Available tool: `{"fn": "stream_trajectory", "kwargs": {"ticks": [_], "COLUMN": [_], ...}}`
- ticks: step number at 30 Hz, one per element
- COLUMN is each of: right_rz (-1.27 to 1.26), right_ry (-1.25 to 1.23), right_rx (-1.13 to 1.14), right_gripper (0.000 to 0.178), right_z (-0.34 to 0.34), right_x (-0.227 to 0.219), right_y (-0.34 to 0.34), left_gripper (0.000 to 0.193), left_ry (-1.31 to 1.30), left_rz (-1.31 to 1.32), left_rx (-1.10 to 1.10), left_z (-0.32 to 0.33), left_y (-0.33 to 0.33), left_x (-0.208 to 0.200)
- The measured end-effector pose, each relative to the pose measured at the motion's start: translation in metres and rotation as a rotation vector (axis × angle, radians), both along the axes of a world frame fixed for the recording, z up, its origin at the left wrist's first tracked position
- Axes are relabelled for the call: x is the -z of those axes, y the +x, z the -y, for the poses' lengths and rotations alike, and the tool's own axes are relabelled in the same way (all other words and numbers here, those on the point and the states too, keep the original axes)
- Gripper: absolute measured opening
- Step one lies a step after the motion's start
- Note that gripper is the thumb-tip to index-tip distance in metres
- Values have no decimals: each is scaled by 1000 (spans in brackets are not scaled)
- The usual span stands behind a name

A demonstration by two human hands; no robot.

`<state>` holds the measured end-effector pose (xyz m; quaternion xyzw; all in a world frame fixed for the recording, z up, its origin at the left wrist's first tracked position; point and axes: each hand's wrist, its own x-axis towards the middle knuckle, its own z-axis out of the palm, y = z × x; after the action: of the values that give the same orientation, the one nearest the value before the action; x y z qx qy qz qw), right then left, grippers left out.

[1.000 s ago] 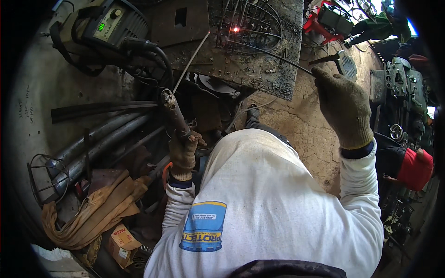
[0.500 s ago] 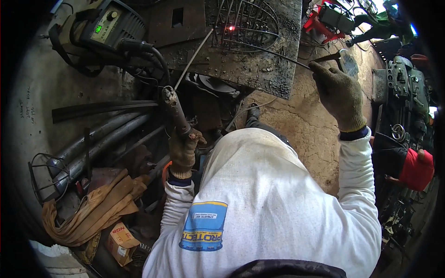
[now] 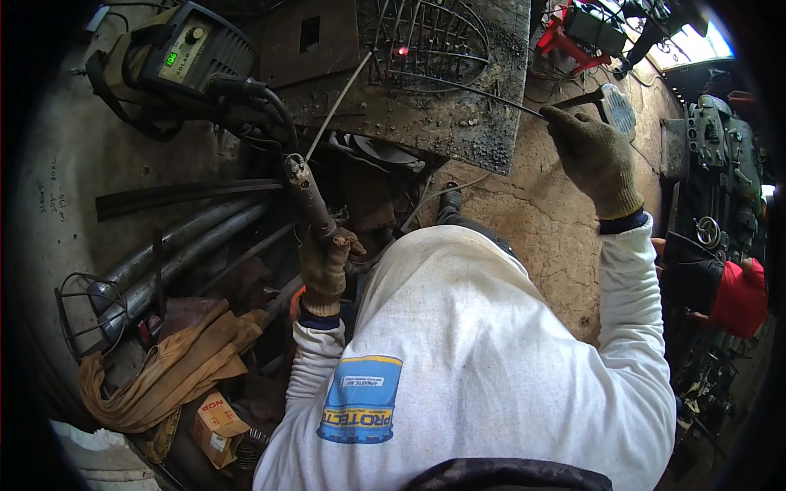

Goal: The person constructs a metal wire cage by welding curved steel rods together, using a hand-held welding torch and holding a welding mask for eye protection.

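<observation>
My gloved left hand (image 3: 325, 266) is closed round a worn electrode holder (image 3: 311, 195). A pale welding electrode (image 3: 339, 106) slants up from the holder to a round grille of dark metal bars (image 3: 446, 41). Beside the electrode's tip, a small red-hot spot (image 3: 402, 51) glows on the grille. In my gloved right hand (image 3: 596, 155), the fingers pinch the near end of a thin dark metal rod (image 3: 471, 88), whose other end reaches the grille. Just beyond this hand is a pale oval ribbed object (image 3: 618, 111); I cannot tell whether the hand touches it.
The grille lies on a grimy metal table (image 3: 491, 135). A welding machine (image 3: 192, 57) stands at upper left. Metal pipes (image 3: 184, 258), brown cloth (image 3: 168, 368) and a small cardboard box (image 3: 219, 430) lie left. At right are a person in red and black (image 3: 733, 299) and a lathe-like machine (image 3: 725, 164).
The view has shifted slightly. Both hands keep their grips, and the glowing spot looks a little dimmer. At upper right, a background figure has moved and more bright light shows.
</observation>
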<state>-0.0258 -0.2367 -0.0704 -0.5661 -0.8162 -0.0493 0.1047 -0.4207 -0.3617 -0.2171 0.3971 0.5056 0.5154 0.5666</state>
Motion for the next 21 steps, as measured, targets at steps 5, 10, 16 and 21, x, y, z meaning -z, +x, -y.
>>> {"fn": "stream_trajectory", "kwargs": {"ticks": [5,10,16,21], "right_rz": [16,62,19,-320], "right_ry": [-4,-20,-93,-115], "right_rx": [26,44,57,112], "right_gripper": [22,22,21,24], "right_z": [5,14,29,58], "right_x": [-3,-14,-34,8], "right_y": [-3,-16,-18,33], "left_gripper": [50,52,52,49], "left_ry": [-10,36,67,21], "left_rz": [-2,-30,-73,-3], "left_rx": [4,24,30,42], "left_z": [-2,-2,4,10], "left_y": [1,-2,-10,-13], "left_x": [-2,-1,-2,3]}}
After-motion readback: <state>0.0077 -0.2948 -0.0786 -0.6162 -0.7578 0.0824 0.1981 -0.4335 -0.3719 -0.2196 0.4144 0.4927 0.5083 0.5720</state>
